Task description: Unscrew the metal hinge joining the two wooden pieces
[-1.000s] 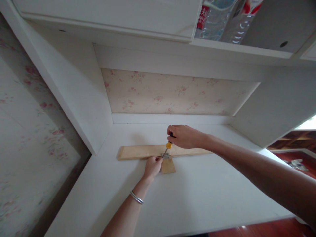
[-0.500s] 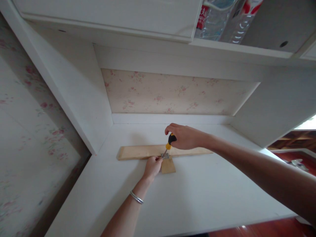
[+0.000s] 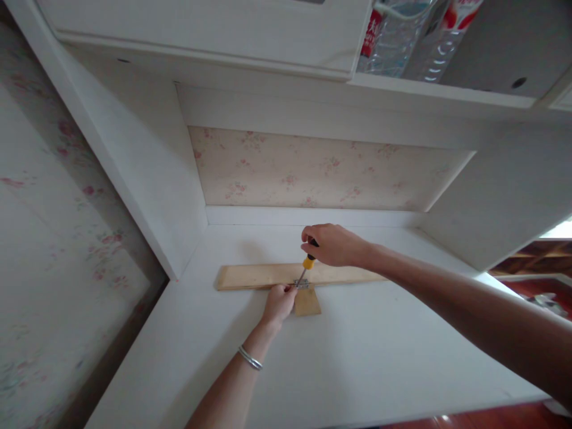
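A yellow and black screwdriver (image 3: 308, 262) is gripped by its handle in my right hand (image 3: 336, 244). Its shaft slants down to a small metal hinge (image 3: 302, 283), which spans a long wooden board (image 3: 254, 275) and a short wooden piece (image 3: 307, 301). My left hand (image 3: 279, 302), with a silver bangle on the wrist, is closed in a pinch beside the hinge at the screwdriver's tip. Whatever sits between those fingertips is too small to make out. Both pieces of wood lie flat on the white desktop (image 3: 379, 345).
White side panels (image 3: 134, 155) flank the desktop. Overhead hangs a white cabinet (image 3: 201, 36), with plastic bottles (image 3: 397, 39) on its open shelf at the right. Floral wallpaper (image 3: 330, 170) covers the back. Reddish flooring shows beyond the front edge.
The fingers of my right hand have curled further around the screwdriver handle. My left hand keeps its place by the hinge. The whole view has shifted slightly.
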Available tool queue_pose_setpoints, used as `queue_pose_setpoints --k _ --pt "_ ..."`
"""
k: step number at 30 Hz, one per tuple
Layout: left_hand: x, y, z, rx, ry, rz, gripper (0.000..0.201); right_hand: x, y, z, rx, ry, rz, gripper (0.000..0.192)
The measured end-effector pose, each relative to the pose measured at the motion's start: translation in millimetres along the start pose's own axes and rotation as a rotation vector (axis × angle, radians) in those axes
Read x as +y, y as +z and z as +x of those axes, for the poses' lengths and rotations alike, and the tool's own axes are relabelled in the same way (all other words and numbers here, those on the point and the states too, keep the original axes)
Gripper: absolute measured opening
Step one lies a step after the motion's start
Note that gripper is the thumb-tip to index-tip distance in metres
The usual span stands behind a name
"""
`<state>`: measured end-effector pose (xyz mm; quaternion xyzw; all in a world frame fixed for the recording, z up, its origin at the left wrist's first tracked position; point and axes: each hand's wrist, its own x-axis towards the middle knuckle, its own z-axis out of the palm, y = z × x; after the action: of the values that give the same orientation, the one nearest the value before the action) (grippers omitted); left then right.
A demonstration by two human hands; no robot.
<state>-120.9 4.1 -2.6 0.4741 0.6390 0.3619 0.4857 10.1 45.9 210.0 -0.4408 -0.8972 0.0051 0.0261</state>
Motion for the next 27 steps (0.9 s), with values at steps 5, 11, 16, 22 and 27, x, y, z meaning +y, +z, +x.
queue_pose_setpoints --k 5,11,16,22,27 --pt "-0.1 -0.6 0.9 0.029 0.023 0.019 0.028 -0.1 0.3 1.6 -0.026 -0.070 0.046 0.037" --pt "-1.0 0.1 0.8 0.031 0.025 -0.002 0.028 1.3 -1.4 1.2 -0.029 -0.070 0.041 0.028" --pt "-1.9 0.8 1.4 0.018 0.017 -0.021 0.027 1.5 -2.1 0.4 -0.027 -0.011 0.016 0.029" --pt "-0.9 1.5 0.4 0.018 0.018 0.002 0.026 -1.2 -2.6 0.3 -0.027 -0.096 0.045 0.042" --pt "-1.3 1.4 0.4 0.013 0.020 0.004 0.028 -1.2 -2.3 0.0 -0.037 0.014 0.002 0.031"
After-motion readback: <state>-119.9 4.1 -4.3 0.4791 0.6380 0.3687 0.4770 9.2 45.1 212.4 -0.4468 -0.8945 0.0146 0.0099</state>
